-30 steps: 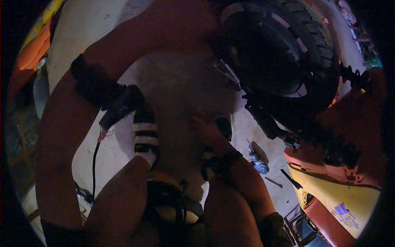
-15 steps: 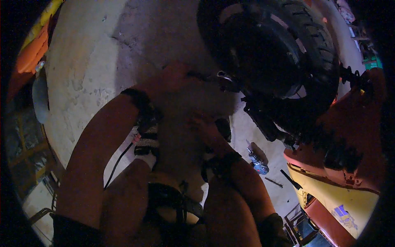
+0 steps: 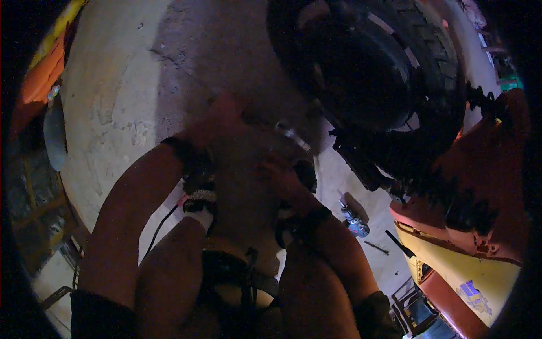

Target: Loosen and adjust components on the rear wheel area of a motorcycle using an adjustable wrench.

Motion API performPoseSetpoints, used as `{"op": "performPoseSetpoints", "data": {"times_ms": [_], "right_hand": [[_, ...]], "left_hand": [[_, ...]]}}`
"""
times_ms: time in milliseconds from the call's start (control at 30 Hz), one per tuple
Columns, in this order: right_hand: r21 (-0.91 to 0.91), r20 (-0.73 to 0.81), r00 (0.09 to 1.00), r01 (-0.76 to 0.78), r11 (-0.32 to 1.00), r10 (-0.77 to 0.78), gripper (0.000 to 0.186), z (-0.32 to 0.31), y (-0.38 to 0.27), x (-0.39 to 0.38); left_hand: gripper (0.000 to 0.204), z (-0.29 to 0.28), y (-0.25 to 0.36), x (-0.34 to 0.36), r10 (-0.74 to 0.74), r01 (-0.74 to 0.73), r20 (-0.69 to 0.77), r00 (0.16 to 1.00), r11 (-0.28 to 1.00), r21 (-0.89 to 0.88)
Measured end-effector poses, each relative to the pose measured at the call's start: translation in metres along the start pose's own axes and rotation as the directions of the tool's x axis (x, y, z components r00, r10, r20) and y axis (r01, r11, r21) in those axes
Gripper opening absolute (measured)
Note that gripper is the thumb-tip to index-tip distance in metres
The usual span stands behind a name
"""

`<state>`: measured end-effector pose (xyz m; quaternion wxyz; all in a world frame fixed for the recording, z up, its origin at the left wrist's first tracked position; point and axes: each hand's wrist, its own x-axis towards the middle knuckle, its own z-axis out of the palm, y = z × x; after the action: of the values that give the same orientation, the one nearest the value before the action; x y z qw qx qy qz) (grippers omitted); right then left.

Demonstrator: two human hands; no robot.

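Observation:
My left hand reaches out over the floor, its fingers closed round a dark-handled tool with a shiny metal end. In the dim light I cannot make out the tool's exact kind. The metal end points right and sits apart from the wheel, a large dark-tyred one at the upper right. Dark mechanical parts hang beside the wheel's lower edge. Lower down, my right hand is held between my knees with its fingers loosely apart, and nothing shows in it.
A cordless drill lies on the concrete floor right of my right forearm, near a thin dark rod. Red-and-yellow bodywork and a coil spring stand at the right. A black cable runs by my left leg.
My left hand has drawn slightly back to the left with the tool. The tool's metal end has come away from the parts by the wheel and tilts downward. My right hand stays put.

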<state>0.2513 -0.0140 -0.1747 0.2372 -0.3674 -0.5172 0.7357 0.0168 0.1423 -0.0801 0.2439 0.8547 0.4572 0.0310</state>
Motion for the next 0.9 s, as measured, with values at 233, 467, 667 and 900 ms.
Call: {"op": "performPoseSetpoints", "data": {"times_ms": [233, 467, 667, 900], "right_hand": [[-0.710, 0.148, 0.959, 0.272, 0.649, -0.240, 0.038, -0.022, 0.001, -0.007], [-0.766, 0.196, 0.923, 0.354, 0.536, -0.331, 0.044, -0.014, 0.003, 0.005], [0.323, 0.046, 0.994, -0.104, 0.940, 0.094, 0.049, -0.005, -0.006, 0.005], [0.692, 0.036, 0.987, -0.137, 0.709, 0.156, 0.045, -0.001, -0.010, 0.005]], "left_hand": [[0.044, 0.002, 0.006, -0.034, -0.007, 0.008, -0.106, 0.994, 1.000, 0.010], [0.028, -0.112, 0.007, -0.026, -0.026, 0.127, -0.192, 0.981, 0.834, 0.537], [0.012, -0.162, 0.017, -0.006, 0.121, 0.088, -0.227, 0.966, 0.674, 0.734], [0.027, -0.163, 0.027, -0.001, 0.018, 0.163, -0.261, 0.965, 0.739, 0.653]]}}
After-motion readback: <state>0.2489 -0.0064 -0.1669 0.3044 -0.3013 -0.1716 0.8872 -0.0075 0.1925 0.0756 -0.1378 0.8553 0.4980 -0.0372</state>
